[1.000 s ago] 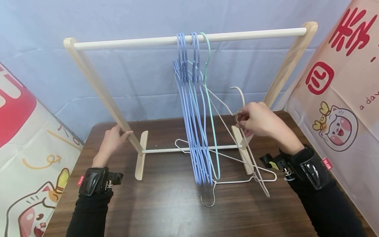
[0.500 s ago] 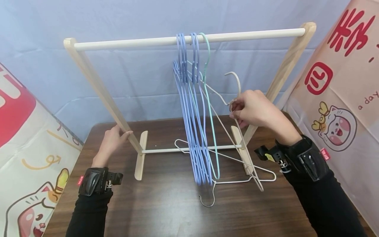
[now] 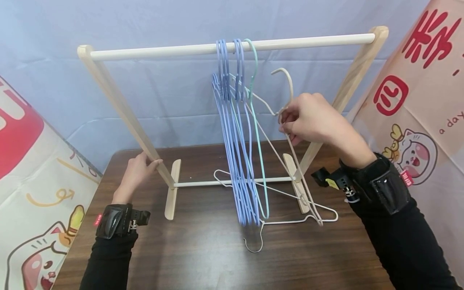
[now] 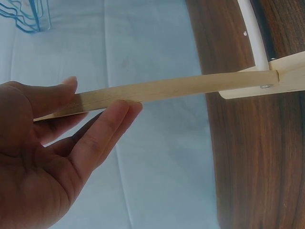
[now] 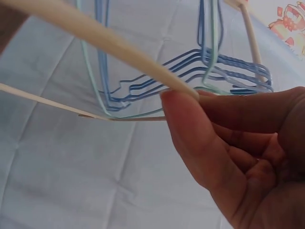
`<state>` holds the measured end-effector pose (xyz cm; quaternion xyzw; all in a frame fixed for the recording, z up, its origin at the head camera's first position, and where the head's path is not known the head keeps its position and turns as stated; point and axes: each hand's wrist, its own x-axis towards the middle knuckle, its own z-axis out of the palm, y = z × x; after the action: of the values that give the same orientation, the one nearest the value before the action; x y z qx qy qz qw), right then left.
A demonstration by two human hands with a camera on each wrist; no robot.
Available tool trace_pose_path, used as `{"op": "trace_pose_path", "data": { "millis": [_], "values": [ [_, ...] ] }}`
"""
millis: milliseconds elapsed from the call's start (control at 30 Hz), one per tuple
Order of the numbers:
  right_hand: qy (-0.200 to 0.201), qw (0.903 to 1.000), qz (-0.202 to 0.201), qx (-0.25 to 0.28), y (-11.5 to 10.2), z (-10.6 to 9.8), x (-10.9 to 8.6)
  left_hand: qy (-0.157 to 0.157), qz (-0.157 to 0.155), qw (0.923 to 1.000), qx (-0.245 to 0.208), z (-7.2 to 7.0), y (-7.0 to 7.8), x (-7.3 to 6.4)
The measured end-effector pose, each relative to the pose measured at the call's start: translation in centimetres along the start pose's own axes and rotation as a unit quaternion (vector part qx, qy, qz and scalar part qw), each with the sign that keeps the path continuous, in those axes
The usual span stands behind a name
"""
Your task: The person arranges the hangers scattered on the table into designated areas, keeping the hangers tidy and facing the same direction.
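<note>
My left hand [image 3: 135, 175] holds the left post [image 3: 121, 106] of a wooden rack low down. In the left wrist view, thumb and fingers lie on opposite sides of that post [image 4: 167, 89]. On the right, my right hand [image 3: 313, 119] pinches a cream clothes hanger [image 3: 291, 86] just below its hook. The hook stands below the rail [image 3: 156, 52], apart from it. Several blue hangers [image 3: 243, 177] hang at the rail's middle, with a turquoise hanger [image 3: 256, 60] to their right. In the right wrist view, thumb and forefinger grip the cream hanger's bar [image 5: 128, 55].
A white hanger [image 3: 286, 222] lies on the brown table [image 3: 203, 262] beneath the hanging ones, its hook toward the front. The rack's lower bar [image 3: 199, 184] joins two wooden feet. Pale blue cloth [image 3: 174, 24] stands behind, printed panels at both sides.
My right hand has raised the cream hanger and brought it slightly left, so its hook is nearer the rail. The left hand has stayed on the post.
</note>
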<state>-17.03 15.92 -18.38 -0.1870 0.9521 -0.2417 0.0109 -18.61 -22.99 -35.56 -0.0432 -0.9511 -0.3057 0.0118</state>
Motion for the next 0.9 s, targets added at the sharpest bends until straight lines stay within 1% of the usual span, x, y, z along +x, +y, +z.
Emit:
{"op": "trace_pose_path", "data": {
  "millis": [167, 367, 533, 633, 733, 900],
  "values": [
    [-0.002, 0.9999, -0.002, -0.017, -0.7, -0.9, 0.3, 0.0, 0.0, 1.0, -0.002, 0.0, -0.1, 0.1],
    [0.006, 1.0, 0.007, -0.003, -1.5, -1.7, 0.5, 0.001, 0.002, 1.0, -0.001, 0.0, -0.1, 0.1],
    [0.027, 0.9996, -0.004, 0.0, -1.7, -2.1, 0.7, 0.004, 0.002, 1.0, 0.002, 0.1, -0.1, 0.1],
    [0.042, 0.999, -0.01, 0.012, -1.8, -2.2, 0.8, 0.004, 0.002, 1.0, 0.002, 0.0, -0.1, 0.1],
    [0.048, 0.9986, -0.01, 0.021, -2.0, -2.3, 1.0, 0.004, 0.001, 1.0, 0.001, 0.0, 0.0, 0.0],
    [0.047, 0.9988, -0.012, 0.001, -2.4, -2.5, 1.4, 0.006, 0.001, 1.0, 0.004, 0.0, 0.0, 0.1]
  ]
}}
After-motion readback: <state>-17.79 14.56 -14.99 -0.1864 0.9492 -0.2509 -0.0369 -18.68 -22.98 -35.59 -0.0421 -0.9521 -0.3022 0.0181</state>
